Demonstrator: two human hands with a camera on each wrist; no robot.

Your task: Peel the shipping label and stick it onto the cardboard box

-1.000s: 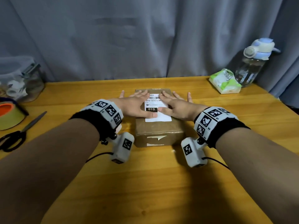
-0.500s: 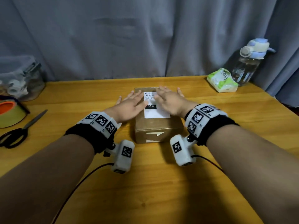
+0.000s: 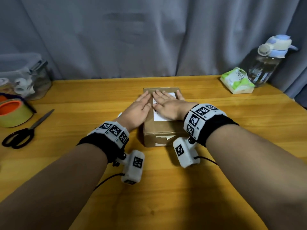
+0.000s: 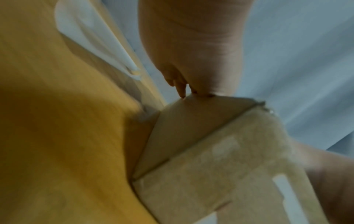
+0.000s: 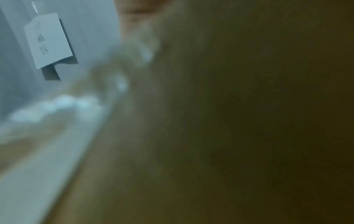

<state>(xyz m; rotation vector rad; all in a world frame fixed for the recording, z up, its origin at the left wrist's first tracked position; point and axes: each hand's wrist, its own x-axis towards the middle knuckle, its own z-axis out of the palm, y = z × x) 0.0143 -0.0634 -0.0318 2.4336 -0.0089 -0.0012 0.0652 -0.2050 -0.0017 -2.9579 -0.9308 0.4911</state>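
- cardboard box (image 3: 159,130) sits on the wooden table (image 3: 166,188), out in front of the person.
- white shipping label (image 3: 160,117) lies flat on top of the box, and most of it is hidden under the hands.
- left hand (image 3: 137,110) lies flat on the left part of the box top, fingers straight and close together, holding nothing.
- right hand (image 3: 167,105) lies flat on the label, fingers straight and a bit spread, reaching to the far edge of the box, holding nothing.
- the two hands are side by side and almost touch.
- from the left wrist view the box (image 4: 210,151) is close by, with the left hand's fingertips (image 4: 182,92) at its top edge.
- the right wrist view is too blurry to tell much.
- far left of the box are black scissors (image 3: 25,131), a yellow tape roll (image 3: 15,113) and a clear tub (image 3: 25,77).
- far right of the box are a green tissue pack (image 3: 237,82) and a water bottle (image 3: 269,60).
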